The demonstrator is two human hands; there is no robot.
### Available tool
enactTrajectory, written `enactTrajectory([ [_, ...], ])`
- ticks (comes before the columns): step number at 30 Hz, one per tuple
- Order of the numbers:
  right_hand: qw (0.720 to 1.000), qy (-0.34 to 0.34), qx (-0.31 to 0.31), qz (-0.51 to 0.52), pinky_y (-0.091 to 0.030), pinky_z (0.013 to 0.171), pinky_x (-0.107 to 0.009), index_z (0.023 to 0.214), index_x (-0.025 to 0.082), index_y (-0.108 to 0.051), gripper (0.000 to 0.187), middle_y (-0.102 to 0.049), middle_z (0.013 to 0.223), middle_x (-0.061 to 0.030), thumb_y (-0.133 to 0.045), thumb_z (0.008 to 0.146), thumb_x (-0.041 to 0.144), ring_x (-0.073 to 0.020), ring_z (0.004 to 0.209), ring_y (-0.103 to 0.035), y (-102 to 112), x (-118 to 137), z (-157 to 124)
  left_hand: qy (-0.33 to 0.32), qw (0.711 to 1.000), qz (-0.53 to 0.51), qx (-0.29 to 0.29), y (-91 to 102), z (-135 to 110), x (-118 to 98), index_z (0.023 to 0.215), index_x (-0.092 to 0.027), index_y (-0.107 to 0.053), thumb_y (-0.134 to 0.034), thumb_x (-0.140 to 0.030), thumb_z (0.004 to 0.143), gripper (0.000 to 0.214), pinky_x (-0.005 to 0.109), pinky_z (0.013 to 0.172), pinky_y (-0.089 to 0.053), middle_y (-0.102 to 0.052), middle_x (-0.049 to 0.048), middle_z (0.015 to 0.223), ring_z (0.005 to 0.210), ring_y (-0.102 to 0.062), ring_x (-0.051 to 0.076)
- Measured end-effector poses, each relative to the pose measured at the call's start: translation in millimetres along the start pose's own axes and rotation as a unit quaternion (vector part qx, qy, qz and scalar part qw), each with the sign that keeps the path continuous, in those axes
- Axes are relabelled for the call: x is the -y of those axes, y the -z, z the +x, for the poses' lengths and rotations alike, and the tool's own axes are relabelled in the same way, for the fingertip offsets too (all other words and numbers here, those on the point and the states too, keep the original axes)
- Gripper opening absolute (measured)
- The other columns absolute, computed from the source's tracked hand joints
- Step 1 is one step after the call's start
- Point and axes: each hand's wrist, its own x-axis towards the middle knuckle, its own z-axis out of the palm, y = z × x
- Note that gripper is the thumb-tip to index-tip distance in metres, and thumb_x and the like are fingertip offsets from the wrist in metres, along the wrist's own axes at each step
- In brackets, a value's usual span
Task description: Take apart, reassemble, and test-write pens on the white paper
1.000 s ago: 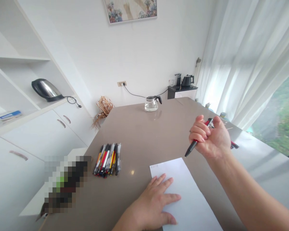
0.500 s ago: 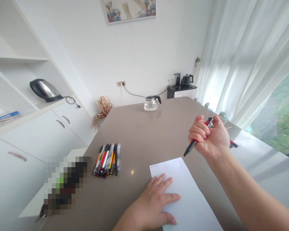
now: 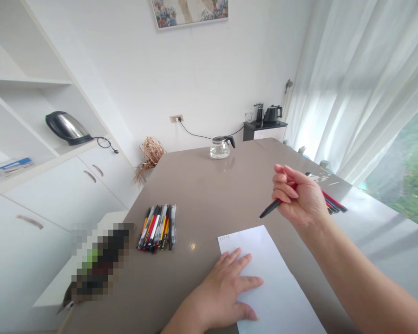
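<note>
Pen (image 3: 274, 206) held in the right hand (image 3: 299, 197), raised above the table (image 3: 209, 185).
Fingers curl round its red-and-black barrel, tip pointing down-left toward the paper (image 3: 268, 283) just below the grip. The left hand (image 3: 223, 297) lies flat and spread on the paper's near-left edge, holding nothing. More pens (image 3: 334, 204) lie behind the right hand; a pen bunch (image 3: 157, 228) lies well left of it. A glass jug (image 3: 220, 147) stands far beyond, its contents unclear.

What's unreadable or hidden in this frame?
Head view only:
- Pen in the right hand: the fingers cover its upper part.
- Small print at the paper's top corner: too small to read.
- Paper's near end: cut off by the bottom edge, partly under the left hand.
- Pens behind the right hand: mostly hidden.
- Pixelated patch: blurred out.
</note>
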Motion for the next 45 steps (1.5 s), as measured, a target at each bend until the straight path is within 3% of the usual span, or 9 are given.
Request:
enactTrajectory([
  [4, 0.997, -0.067, -0.044, -0.018, -0.036, 0.041, -0.024, 0.067, 0.016, -0.054, 0.028, -0.052, 0.055, -0.0021, -0.039, 0.077, 0.038, -0.0099, 0.044, -0.046, 5.0, -32.1, 3.6, -0.001, 1.000, -0.012, -0.006, -2.4, -0.7, 2.8, 0.117, -0.036, -0.043, -0.061, -0.048, 0.062, 0.059, 0.050, 0.099, -0.007, -0.021, 0.0011, 0.138, 0.126, -0.008, 0.029],
  [7, 0.983, -0.149, -0.012, -0.105, -0.029, 0.034, -0.024, 0.067, 0.016, -0.054, 0.047, -0.050, 0.045, -0.0020, -0.030, 0.076, 0.055, -0.0099, 0.033, -0.038, 17.5, -62.0, -4.3, -0.001, 0.999, -0.029, -0.019, -4.7, -1.6, 6.3, 0.119, -0.035, -0.041, -0.063, -0.047, 0.060, 0.064, 0.049, 0.099, -0.008, -0.016, 0.0015, 0.139, 0.126, -0.008, 0.029],
  [10, 0.965, -0.203, 0.025, -0.162, -0.035, 0.040, -0.024, 0.074, 0.014, -0.056, 0.043, -0.058, 0.056, -0.0057, -0.040, 0.074, 0.053, -0.0109, 0.041, -0.047, 30.9, -87.9, -17.5, 0.011, 0.999, -0.035, -0.028, -6.1, -2.1, 9.1, 0.121, -0.032, -0.039, -0.064, -0.049, 0.058, 0.070, 0.047, 0.099, -0.012, -0.012, 0.0036, 0.140, 0.126, -0.007, 0.030],
  [13, 0.966, -0.149, 0.042, -0.206, -0.041, 0.053, -0.024, 0.072, 0.015, -0.054, 0.024, -0.057, 0.064, -0.0021, -0.061, 0.065, 0.037, -0.0108, 0.055, -0.053, 41.2, -108.3, -25.3, 0.015, 0.999, -0.024, -0.030, -6.4, -1.8, 10.1, 0.121, -0.031, -0.039, -0.063, -0.052, 0.057, 0.072, 0.046, 0.099, -0.013, -0.013, 0.0045, 0.140, 0.125, -0.008, 0.031],
  [17, 0.945, -0.050, 0.014, -0.321, -0.033, 0.042, -0.020, 0.066, 0.018, -0.047, 0.017, -0.044, 0.050, 0.0066, -0.061, 0.063, 0.026, -0.0069, 0.043, -0.042, 49.8, -123.7, -24.3, 0.018, 1.000, 0.009, -0.011, -4.8, -0.8, 9.0, 0.123, -0.029, -0.037, -0.058, -0.058, 0.058, 0.074, 0.046, 0.100, -0.013, -0.012, 0.0066, 0.140, 0.126, -0.006, 0.029],
  [20, 0.912, -0.028, 0.021, -0.409, -0.031, 0.040, -0.019, 0.074, 0.019, -0.051, 0.006, -0.042, 0.047, 0.0071, -0.051, 0.069, 0.021, -0.0071, 0.040, -0.039, 50.3, -123.1, -23.3, 0.034, 0.999, 0.028, 0.005, -2.6, -0.6, 6.9, 0.124, -0.028, -0.034, -0.055, -0.062, 0.057, 0.078, 0.045, 0.100, -0.014, -0.010, 0.0073, 0.140, 0.126, -0.004, 0.028],
  [25, 0.834, -0.012, 0.084, -0.546, -0.038, 0.051, -0.021, 0.067, 0.018, -0.059, 0.017, -0.058, 0.061, 0.0004, -0.043, 0.068, 0.018, -0.0113, 0.058, -0.051, 43.9, -117.3, -27.3, 0.070, 0.996, 0.048, 0.015, 1.2, -0.2, 3.6, 0.125, -0.030, -0.031, -0.055, -0.064, 0.054, 0.083, 0.050, 0.099, -0.008, 0.002, 0.0056, 0.141, 0.124, 0.008, 0.032],
  [28, 0.811, 0.000, 0.083, -0.579, -0.037, 0.049, -0.020, 0.065, 0.018, -0.058, 0.016, -0.058, 0.060, 0.0009, -0.042, 0.067, 0.018, -0.0113, 0.056, -0.051, 43.2, -120.0, -28.7, 0.077, 0.996, 0.052, 0.019, 2.6, 0.5, 2.9, 0.125, -0.031, -0.031, -0.055, -0.063, 0.054, 0.082, 0.052, 0.098, -0.006, 0.003, 0.0047, 0.141, 0.123, 0.010, 0.034],
  [45, 0.764, 0.032, 0.086, -0.638, -0.035, 0.051, -0.020, 0.063, 0.019, -0.056, 0.018, -0.059, 0.059, 0.0015, -0.040, 0.069, 0.020, -0.0109, 0.056, -0.051, 48.0, -129.1, -25.9, 0.070, 0.996, 0.050, 0.013, 1.6, 0.4, 5.8, 0.125, -0.031, -0.031, -0.054, -0.063, 0.055, 0.081, 0.052, 0.098, -0.006, 0.000, 0.0053, 0.141, 0.124, 0.009, 0.034],
])
